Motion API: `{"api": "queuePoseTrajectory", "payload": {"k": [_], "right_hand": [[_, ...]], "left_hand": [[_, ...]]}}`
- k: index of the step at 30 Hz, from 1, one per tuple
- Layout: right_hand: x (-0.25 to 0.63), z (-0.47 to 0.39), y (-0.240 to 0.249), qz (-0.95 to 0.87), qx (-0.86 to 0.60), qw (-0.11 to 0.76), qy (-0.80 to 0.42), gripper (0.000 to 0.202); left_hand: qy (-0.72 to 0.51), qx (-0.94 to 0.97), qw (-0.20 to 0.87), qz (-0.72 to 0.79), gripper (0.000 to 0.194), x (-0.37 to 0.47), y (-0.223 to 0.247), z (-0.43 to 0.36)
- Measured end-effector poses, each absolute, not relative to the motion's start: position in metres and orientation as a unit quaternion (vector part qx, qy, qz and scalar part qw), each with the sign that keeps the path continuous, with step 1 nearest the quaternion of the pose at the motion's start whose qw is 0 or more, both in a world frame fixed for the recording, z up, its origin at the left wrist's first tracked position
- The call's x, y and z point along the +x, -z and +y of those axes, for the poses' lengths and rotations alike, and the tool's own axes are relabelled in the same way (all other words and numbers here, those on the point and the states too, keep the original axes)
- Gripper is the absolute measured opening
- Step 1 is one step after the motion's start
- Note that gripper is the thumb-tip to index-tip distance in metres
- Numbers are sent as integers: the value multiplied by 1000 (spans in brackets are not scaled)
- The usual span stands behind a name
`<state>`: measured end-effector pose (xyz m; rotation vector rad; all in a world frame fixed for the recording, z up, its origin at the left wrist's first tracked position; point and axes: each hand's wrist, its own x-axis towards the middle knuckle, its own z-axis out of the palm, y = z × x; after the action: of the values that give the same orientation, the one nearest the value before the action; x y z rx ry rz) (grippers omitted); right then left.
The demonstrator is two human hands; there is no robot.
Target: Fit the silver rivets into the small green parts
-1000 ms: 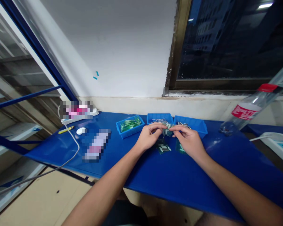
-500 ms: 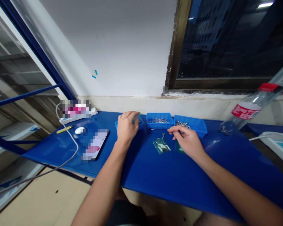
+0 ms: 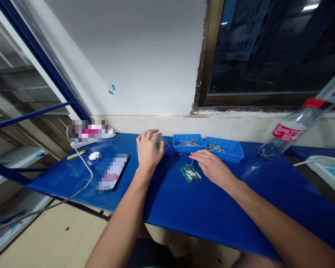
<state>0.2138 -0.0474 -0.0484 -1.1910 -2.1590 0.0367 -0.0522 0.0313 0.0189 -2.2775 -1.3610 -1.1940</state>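
My left hand [image 3: 150, 150] hovers over the left blue bin [image 3: 167, 149], fingers apart and slightly curled; green plastic shows in the bin behind the fingers. My right hand [image 3: 212, 167] reaches left across the table with its fingers stretched out, the thumb mostly hidden. Its fingertips are by a thin metal pin [image 3: 182, 153] and the top of a small clear green bag [image 3: 191, 173], which holds light-coloured cylindrical parts. Behind it stand the middle blue bin [image 3: 188, 149] of long thin metal pieces and the right blue bin [image 3: 234, 152] of short metal fasteners.
On the blue table [image 3: 167, 201] to the left lie a phone [image 3: 115, 173], a white mouse-shaped object [image 3: 94, 155], a yellow cutter [image 3: 76, 155] and a cable [image 3: 91, 178]. A clear bottle [image 3: 289, 130] with a red cap stands at the right, near a white power strip [image 3: 329, 175].
My right hand has moved left and its fingers have straightened from a pinch. My left hand stays over the left bin, its fingers a little more spread.
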Motion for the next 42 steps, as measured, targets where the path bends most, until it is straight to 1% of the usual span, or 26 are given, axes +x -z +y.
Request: {"api": "queuePoseTrajectory", "payload": {"k": [4,8,11,13,15,19,23,27,30,34,42], "right_hand": [[212,-40,47,-831,-477,287,-5,32],[214,-41,42,-826,-490,280,7,26],[214,-45,39,-797,-506,330,18,25],[213,-48,39,-769,-516,377,-4,28],[212,-51,39,-751,-520,407,-34,30],[211,-53,40,-763,-516,387,-41,27],[209,-53,41,-784,-498,369,-33,29],[210,-51,45,-801,-481,354,-30,35],[212,-50,47,-828,-454,327,-42,37],[214,-50,42,-849,-441,288,-45,33],[213,-50,38,-849,-408,325,-80,31]], "left_hand": [[420,-856,24,-301,26,-27,-13,18],[394,-886,-83,-230,25,-2,-3,2],[383,-881,-150,-234,23,6,1,-4],[374,-870,-188,-258,23,8,1,-5],[362,-862,-214,-284,23,8,3,-4],[347,-856,-222,-311,21,11,10,0],[360,-843,-221,-333,28,11,15,4],[339,-852,-178,-358,31,5,16,9],[337,-852,-148,-373,31,-1,16,13],[353,-834,-151,-396,30,-4,13,15],[367,-816,-198,-400,30,-2,12,14]]}}
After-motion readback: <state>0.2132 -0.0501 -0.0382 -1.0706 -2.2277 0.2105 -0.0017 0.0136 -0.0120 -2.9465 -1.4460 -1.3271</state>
